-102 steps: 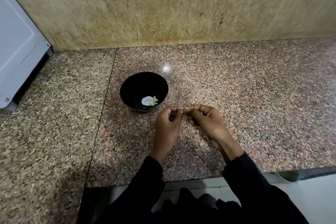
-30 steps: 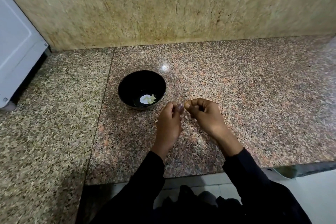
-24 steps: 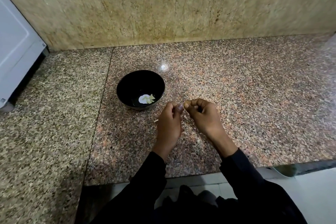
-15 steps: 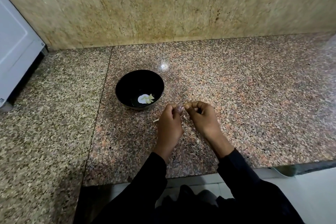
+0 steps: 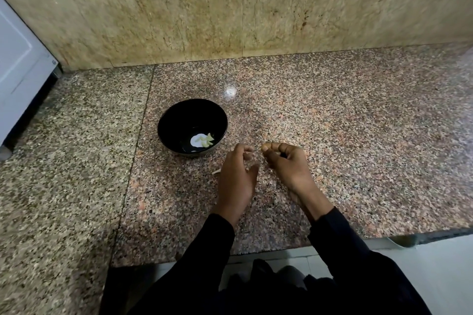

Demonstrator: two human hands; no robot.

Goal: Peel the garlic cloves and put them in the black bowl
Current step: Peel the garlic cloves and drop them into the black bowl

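Observation:
The black bowl [image 5: 169,123] stands on the granite counter and holds peeled pale garlic cloves [image 5: 207,140] beside a white patch. Just right of it and nearer to me, both hands hover over the counter. My left hand [image 5: 236,179] has its fingers curled, and its fingertips pinch a small garlic clove [image 5: 248,155] that is mostly hidden. My right hand [image 5: 289,165] sits a small gap to the right, thumb and forefinger pinched on a pale bit of garlic skin [image 5: 263,147]. A scrap of peel [image 5: 216,172] lies on the counter by my left hand.
A white appliance [image 5: 18,71] stands at the far left on the counter. The stone wall [image 5: 230,7] rises behind. The counter's front edge [image 5: 358,238] runs under my forearms, and a seam [image 5: 138,140] runs just left of the bowl.
My fingertips were touching over the clove; now the right hand has pulled slightly right, which leaves a small gap. The bowl and its cloves have stayed put.

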